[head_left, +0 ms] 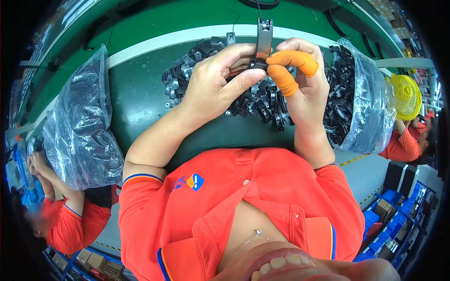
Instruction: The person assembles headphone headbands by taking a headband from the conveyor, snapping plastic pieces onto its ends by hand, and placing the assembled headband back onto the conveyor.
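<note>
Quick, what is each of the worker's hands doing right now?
Left hand: closed, pinching the lower end of the dark curved band.
Right hand: closed on the same band, gripping with orange-capped fingertips.

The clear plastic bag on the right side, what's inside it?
The clear bag is stuffed with small black plastic parts, like the loose pile on the green table. Pieces deeper inside are hidden by the crinkled plastic.
</note>
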### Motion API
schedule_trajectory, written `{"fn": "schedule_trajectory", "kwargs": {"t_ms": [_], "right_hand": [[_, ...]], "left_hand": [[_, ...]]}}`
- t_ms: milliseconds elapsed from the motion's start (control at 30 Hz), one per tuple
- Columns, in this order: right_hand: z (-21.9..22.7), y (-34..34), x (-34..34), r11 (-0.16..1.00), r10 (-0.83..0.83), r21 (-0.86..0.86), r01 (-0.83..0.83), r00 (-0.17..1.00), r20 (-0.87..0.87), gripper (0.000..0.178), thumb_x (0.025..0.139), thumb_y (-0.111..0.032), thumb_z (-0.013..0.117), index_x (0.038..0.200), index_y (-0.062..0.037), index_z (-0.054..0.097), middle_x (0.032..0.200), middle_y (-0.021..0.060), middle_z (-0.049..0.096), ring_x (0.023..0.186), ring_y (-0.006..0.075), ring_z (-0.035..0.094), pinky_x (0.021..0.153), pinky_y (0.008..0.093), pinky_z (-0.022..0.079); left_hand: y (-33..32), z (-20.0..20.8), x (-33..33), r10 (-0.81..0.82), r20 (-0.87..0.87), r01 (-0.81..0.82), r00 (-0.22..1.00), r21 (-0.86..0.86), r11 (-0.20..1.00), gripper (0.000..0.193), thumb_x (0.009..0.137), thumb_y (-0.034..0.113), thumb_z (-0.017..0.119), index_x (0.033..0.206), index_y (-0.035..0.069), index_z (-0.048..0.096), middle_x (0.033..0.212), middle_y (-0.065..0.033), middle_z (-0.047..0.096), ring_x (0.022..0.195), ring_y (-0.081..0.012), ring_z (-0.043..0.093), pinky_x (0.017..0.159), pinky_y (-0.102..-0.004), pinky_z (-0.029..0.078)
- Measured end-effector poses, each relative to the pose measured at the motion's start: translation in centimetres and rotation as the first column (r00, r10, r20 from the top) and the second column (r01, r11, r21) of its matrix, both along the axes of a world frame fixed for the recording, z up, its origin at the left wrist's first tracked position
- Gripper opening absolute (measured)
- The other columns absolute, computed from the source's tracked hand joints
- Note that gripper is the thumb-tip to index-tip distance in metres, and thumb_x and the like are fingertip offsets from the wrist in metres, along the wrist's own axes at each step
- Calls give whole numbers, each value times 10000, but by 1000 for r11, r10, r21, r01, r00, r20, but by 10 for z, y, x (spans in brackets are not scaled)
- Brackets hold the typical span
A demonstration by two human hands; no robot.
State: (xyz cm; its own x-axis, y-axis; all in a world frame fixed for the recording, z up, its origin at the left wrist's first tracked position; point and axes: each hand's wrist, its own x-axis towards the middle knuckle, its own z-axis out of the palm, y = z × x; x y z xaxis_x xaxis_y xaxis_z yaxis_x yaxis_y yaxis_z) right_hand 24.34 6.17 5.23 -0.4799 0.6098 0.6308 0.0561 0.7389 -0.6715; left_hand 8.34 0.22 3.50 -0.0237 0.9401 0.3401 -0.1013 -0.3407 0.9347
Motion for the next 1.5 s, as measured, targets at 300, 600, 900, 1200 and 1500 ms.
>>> {"fn": "schedule_trajectory", "kwargs": {"t_ms": [300,600,900,1200,1500], "right_hand": [[-6,-4,-3,743,203,-578,-336,937,-283,306,892,-150,515,1121,49,544,1130,174,563,995,232,577,858,325,466],[-9,-12,-3,859,90,-476,-187,972,-219,245,847,-73,571,1068,30,596,1059,161,610,897,187,612,771,280,511],[-10,-20,-4,762,10,-635,-124,983,-181,223,850,-65,568,1057,7,610,1056,121,621,808,140,603,717,224,490],[-18,-18,-9,728,187,-594,-343,932,-309,458,774,-145,692,1159,-23,477,1134,67,541,980,129,533,868,268,418],[-21,-13,-12,829,116,-518,-210,971,-209,380,735,-196,721,1070,-87,575,941,23,608,868,143,577,813,269,439]], "left_hand": [[0,-8,8,56,-258,-23,965,131,991,318,841,164,607,1096,-13,533,984,-122,619,876,-194,633,748,-303,513],[-4,-15,18,-41,-46,43,998,50,998,293,873,162,561,1101,-7,487,987,-95,565,872,-139,580,759,-266,460],[-5,-20,20,17,-39,-16,999,28,999,280,920,243,492,1041,-10,485,900,-80,570,765,-117,573,680,-231,464],[-6,-20,24,-91,221,107,971,-61,992,244,919,136,465,1102,-20,503,1018,-71,574,909,-103,534,812,-235,429],[-3,-21,22,-82,229,97,970,-55,994,226,910,156,474,1057,-9,520,1007,-60,572,866,-104,535,781,-243,438]]}}
